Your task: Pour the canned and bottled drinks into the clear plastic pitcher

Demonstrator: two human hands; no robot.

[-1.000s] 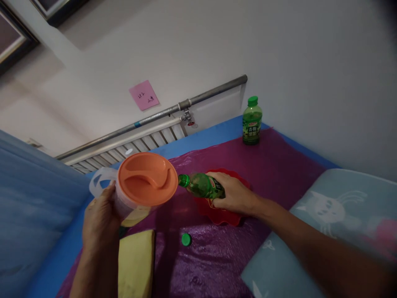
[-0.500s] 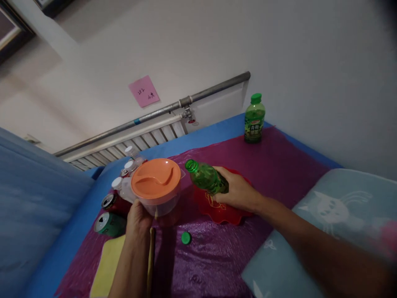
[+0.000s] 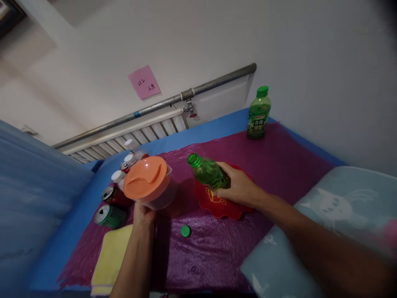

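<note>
My left hand point(image 3: 143, 213) grips a clear plastic pitcher with an orange lid point(image 3: 145, 178) from below and holds it tilted above the purple mat point(image 3: 217, 252). My right hand point(image 3: 237, 188) is wrapped round an uncapped green bottle point(image 3: 207, 170), tilted with its mouth up and to the left, near the pitcher. Under that hand lies a red scalloped plate point(image 3: 223, 205). The bottle's green cap point(image 3: 185, 231) rests on the mat in front.
A second, capped green bottle point(image 3: 259, 112) stands at the back by the wall. Two cans point(image 3: 109, 215) and several white-capped bottles point(image 3: 124, 167) sit left of the pitcher. A yellow cloth point(image 3: 110, 258) lies front left, a pale blue cat-print pillow point(image 3: 325, 215) right. A radiator point(image 3: 130, 138) runs behind.
The pitcher has come down and away from my face, showing the cans and small bottles behind it. The green bottle's mouth has lifted away from the pitcher lid and now points upward.
</note>
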